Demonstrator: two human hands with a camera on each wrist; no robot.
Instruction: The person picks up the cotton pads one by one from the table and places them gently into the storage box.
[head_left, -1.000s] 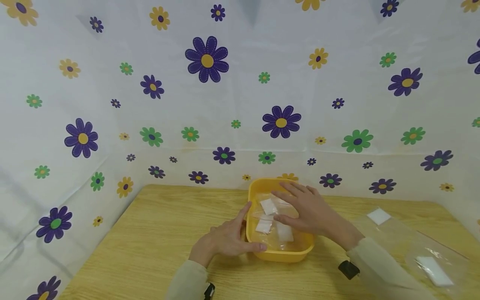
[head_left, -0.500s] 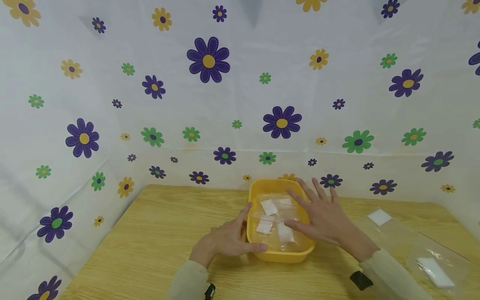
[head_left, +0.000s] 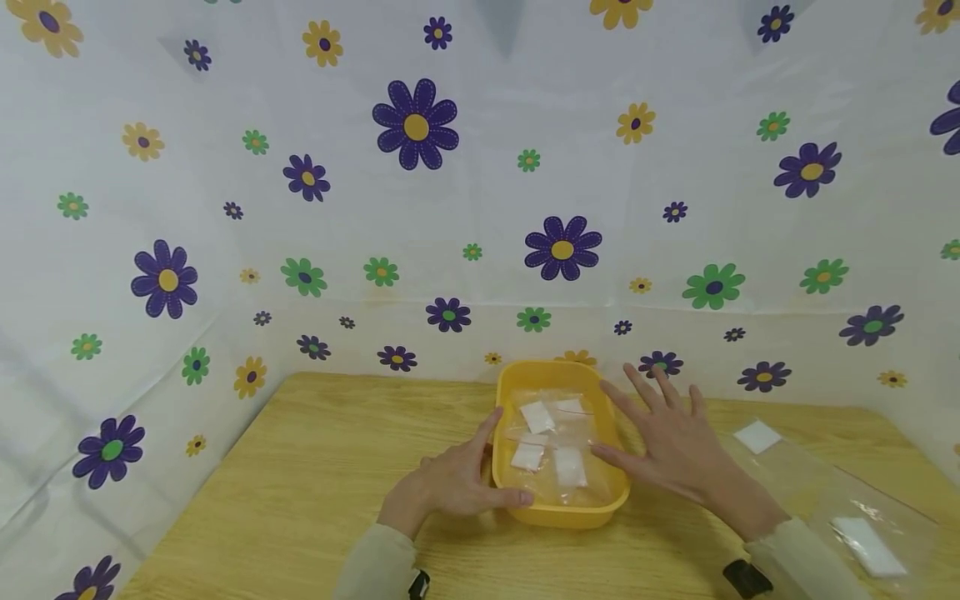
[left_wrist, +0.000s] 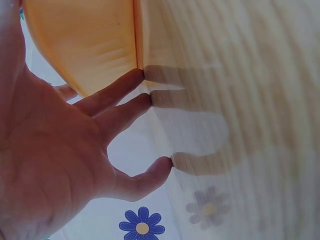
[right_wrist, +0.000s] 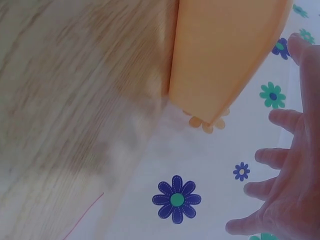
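A yellow plastic basket [head_left: 573, 518] stands on the wooden table near the back, and several clear zip bags [head_left: 570, 468] with white pieces inside lie flat in it. At the basket's left side is my left hand [head_left: 446, 482], its thumb and forefinger spread along the rim. In the left wrist view, three fingertips of the left hand [left_wrist: 75, 135] rest on the tabletop beside the basket wall. My right hand [head_left: 675, 446] hovers with spread fingers over the basket's right rim, holding nothing. The right wrist view shows that hand [right_wrist: 290, 170] above the basket's outer wall [right_wrist: 220, 55].
Two more clear bags with white pieces lie on the table to the right, one farther back [head_left: 759, 436] and one nearer [head_left: 870, 546], close to my right sleeve [head_left: 802, 554]. A white flower-printed sheet [head_left: 480, 200] hangs behind and beside the table [head_left: 322, 450].
My right hand has moved right, from over the bags in the basket to the right rim, uncovering the bags. My left hand and the basket have stayed in place.
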